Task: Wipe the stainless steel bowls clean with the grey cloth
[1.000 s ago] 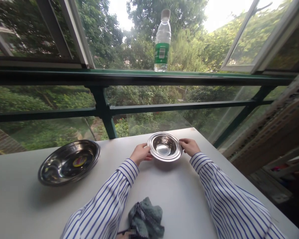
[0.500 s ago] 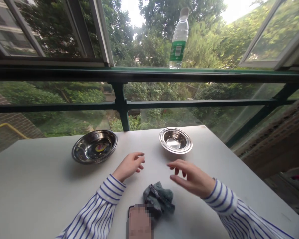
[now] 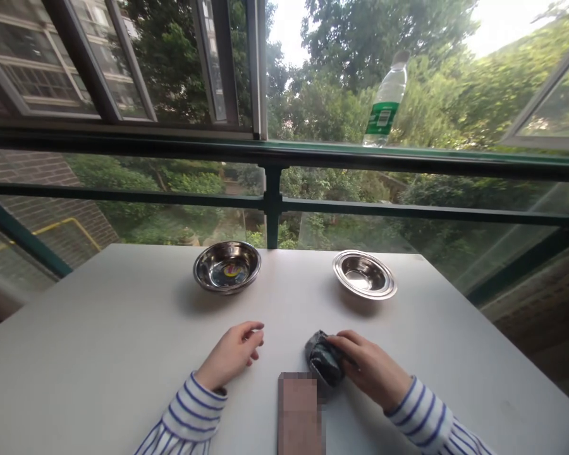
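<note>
Head view, right hand (image 3: 374, 366): fingers curled down over the right side of the cloth and closed on it; the thumb is mostly hidden.
Crumpled grey-green cloth (image 3: 323, 359): on the tabletop near the middle, bunched under the right hand's fingertips, nearer the wearer than both bowls.
Left hand (image 3: 230, 355): half open, fingers loosely bent, empty, just above or on the tabletop (contact cannot be told), left of the cloth and apart from it.
Sleeves (image 3: 194, 411): white with blue stripes, cuffs at both wrists.
Left metal bowl (image 3: 207, 273): shiny, upright near the far edge, a yellow round sticker (image 3: 236, 270) on its inner floor.
Right metal bowl (image 3: 344, 268): upright, wide-rimmed, beyond the cloth, well apart from the left bowl.
Flat rectangular object (image 3: 298, 414): pixelated, beside the cloth's near left side.
Tabletop (image 3: 123, 335): white, set against the window railing (image 3: 152, 146).
Clear plastic bottle (image 3: 384, 110): green label, pale cap, standing at the railing's top.
</note>
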`<state>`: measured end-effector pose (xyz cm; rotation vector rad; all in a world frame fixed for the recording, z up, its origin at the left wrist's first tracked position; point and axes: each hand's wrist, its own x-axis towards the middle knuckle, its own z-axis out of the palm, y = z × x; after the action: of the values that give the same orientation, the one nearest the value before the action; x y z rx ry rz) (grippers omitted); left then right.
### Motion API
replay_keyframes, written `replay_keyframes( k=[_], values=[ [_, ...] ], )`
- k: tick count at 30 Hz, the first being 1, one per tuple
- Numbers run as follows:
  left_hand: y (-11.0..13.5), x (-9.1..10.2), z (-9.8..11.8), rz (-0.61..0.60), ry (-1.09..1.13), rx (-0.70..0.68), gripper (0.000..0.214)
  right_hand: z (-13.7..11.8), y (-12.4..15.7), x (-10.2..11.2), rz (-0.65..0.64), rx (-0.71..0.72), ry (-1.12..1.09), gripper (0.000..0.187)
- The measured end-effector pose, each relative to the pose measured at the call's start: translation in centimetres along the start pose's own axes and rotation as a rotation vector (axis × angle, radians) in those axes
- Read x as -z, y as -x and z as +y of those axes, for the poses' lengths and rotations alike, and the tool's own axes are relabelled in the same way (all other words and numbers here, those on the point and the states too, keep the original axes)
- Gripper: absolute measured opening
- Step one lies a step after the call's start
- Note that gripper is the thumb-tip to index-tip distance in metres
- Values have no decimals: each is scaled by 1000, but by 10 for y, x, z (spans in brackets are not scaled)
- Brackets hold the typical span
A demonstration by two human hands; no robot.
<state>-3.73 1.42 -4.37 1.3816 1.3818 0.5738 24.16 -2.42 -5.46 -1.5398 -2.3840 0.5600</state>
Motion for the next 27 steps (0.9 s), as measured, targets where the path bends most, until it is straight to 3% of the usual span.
replay_keyframes(
  k=[4, 9, 14, 18, 23, 27],
  values=[
    [5, 3, -4, 0, 64, 8, 54, -5, -11, 1, 84, 39, -58, 47],
    [9, 0, -5, -31, 134, -28, 64, -37, -34, -9, 110, 104, -68, 45],
    [12, 7, -11, -82, 137, 8, 62, -71, -58, -28, 46, 170, -108, 46],
    [18, 22, -16, -47, 127, -45, 50, -86, -66, -36, -38, 186, -150, 46],
    [26, 35, -22, -21, 86, -35, 42, -90, -66, -31, -126, 234, -171, 47],
    [28, 39, -27, -24, 31, -19, 45, -88, -67, -22, -125, 188, -147, 41]
  ],
)
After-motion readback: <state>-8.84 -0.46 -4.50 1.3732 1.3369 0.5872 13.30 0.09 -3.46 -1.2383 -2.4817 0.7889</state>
